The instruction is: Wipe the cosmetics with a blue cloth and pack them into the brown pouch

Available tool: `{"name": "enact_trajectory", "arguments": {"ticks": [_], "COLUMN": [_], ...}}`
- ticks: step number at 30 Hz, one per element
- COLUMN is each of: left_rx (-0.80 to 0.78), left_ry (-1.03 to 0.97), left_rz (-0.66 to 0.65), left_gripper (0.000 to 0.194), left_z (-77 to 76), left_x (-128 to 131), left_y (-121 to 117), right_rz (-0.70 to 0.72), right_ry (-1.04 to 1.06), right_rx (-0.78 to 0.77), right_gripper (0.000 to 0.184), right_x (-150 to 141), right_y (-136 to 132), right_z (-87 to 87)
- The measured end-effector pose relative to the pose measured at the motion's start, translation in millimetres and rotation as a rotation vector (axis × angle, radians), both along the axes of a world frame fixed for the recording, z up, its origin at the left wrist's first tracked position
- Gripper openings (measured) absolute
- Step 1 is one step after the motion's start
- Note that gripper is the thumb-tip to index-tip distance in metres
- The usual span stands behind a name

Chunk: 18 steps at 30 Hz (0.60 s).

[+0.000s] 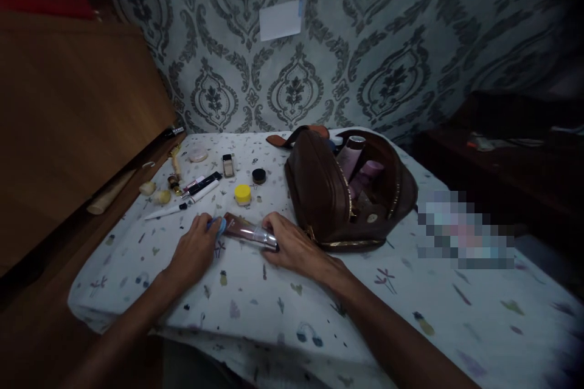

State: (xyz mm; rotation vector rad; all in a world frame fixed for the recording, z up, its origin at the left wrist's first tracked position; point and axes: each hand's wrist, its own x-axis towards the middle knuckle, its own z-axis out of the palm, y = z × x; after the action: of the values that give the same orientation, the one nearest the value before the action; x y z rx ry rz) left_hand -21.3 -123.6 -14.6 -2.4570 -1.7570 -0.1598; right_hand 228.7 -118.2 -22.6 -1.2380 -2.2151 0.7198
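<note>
Low over the patterned cloth, a brownish squeeze tube with a silver cap lies across between my hands. My right hand is closed round its capped end. At the tube's other end, my left hand pinches a small blue object, whose kind I cannot make out. Just beyond the tube sits a small jar with a yellow lid. A black round lid or pot and a square bottle with a dark cap stand farther back.
An unzipped brown bag with pink bottles inside stands at the right. Pen-like cosmetics and a round compact lie at the left, near a wooden cabinet. A patterned wall rises behind.
</note>
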Motion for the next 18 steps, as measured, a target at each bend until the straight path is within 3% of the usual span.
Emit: {"name": "enact_trajectory", "arguments": {"ticks": [3, 6, 10, 14, 18], "left_rx": [0.078, 0.198, 0.29, 0.366, 0.3], "left_ry": [-0.166, -0.304, -0.174, -0.137, -0.094], "left_rz": [-0.049, -0.261, -0.48, -0.412, -0.25], "left_gripper": [0.04, 0.041, 0.049, 0.05, 0.05], "left_z": [3.0, -1.3, -10.7, -16.1, -11.1], "left_x": [10.1, 31.4, 51.3, 39.0, 14.2], "left_y": [-5.7, -17.3, -26.9, -17.4, -1.5], "right_rz": [-0.02, -0.022, -0.029, -0.073, -0.086], "right_ry": [0.046, 0.116, 0.227, 0.292, 0.328], "right_rx": [0.021, 0.005, -0.049, -0.1, -0.127], "right_gripper": [0.038, 0.039, 0.038, 0.039, 0.025], "right_x": [-0.8, -2.4, -4.8, -7.0, -8.7], "right_y": [0.9, 1.8, 0.9, -1.6, -3.7], "right_z": [-4.2, -7.7, -8.1, -5.1, -1.3]}}
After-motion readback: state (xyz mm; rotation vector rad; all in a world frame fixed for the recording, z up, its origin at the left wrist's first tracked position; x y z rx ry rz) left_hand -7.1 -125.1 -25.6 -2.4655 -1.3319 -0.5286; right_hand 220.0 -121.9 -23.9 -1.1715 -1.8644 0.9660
